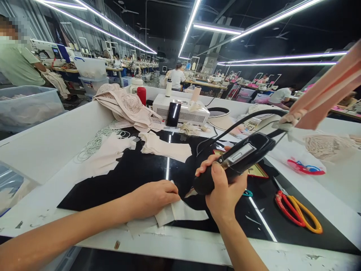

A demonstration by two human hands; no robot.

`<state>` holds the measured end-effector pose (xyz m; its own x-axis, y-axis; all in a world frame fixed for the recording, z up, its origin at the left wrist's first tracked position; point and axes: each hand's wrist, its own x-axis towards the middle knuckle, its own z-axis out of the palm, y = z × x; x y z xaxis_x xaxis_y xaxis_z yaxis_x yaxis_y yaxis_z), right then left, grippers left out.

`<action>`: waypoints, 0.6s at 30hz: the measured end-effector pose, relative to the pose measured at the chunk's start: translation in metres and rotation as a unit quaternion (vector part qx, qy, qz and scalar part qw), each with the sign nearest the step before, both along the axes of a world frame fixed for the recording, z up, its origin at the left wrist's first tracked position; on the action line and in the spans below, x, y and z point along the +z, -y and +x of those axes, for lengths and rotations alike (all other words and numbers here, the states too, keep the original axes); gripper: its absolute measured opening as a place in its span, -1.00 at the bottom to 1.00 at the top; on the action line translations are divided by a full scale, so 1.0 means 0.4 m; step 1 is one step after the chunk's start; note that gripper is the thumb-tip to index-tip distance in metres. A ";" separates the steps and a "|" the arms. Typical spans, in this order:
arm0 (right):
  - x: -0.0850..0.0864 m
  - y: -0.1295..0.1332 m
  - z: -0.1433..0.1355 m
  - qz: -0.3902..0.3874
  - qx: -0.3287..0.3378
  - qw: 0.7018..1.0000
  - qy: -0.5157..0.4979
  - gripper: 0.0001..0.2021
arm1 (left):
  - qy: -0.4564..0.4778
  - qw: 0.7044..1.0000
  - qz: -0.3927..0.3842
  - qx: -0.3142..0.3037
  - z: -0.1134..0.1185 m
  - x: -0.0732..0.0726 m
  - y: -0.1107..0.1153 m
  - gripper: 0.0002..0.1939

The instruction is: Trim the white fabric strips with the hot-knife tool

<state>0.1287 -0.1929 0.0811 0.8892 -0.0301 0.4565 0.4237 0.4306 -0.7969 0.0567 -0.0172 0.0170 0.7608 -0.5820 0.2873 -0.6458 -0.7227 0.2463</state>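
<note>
My right hand (pixel 222 184) is wrapped round a black corded handheld tool (pixel 239 158) with a silvery plate on its side, held tilted over the table. A pink fabric strip (pixel 318 94) is tied near its cord end. The tool's working tip cannot be made out. Lower and to the left, my left hand (pixel 159 195) has its fingers closed on the upper edge of a pale fabric piece (pixel 186 211), which lies on the black sheet (pixel 132 165). Part of that fabric is hidden beneath the hand. Small light scraps show between both hands.
Red-and-orange-handled scissors (pixel 299 212) lie at right. Farther back are cut fabric pieces (pixel 166 146), pale cord (pixel 96 143), stacked bra parts (pixel 124 105), a phone (pixel 173 114) and a white vented box (pixel 180 109). The tool's black cable (pixel 239 122) arches across. Co-workers sit beyond.
</note>
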 end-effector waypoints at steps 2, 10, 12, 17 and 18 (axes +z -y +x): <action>-0.004 -0.003 -0.001 -0.002 0.006 1.000 0.002 -0.52 | 0.000 1.000 -0.019 0.008 -0.006 -0.008 -0.004 -0.59; -0.014 -0.022 -0.008 -0.006 0.019 1.000 0.006 -0.53 | -0.034 0.999 -0.025 0.023 -0.026 -0.003 -0.003 -0.68; -0.015 -0.025 -0.010 -0.001 0.024 1.000 0.007 -0.52 | -0.046 0.998 -0.019 0.026 -0.028 0.000 -0.001 -0.68; -0.023 -0.030 -0.010 -0.007 0.023 1.000 0.008 -0.53 | -0.051 0.998 -0.006 0.023 -0.027 -0.003 -0.003 -0.68; -0.024 -0.030 -0.010 -0.010 0.021 1.000 0.007 -0.54 | -0.050 0.999 -0.004 0.020 -0.027 -0.004 -0.004 -0.68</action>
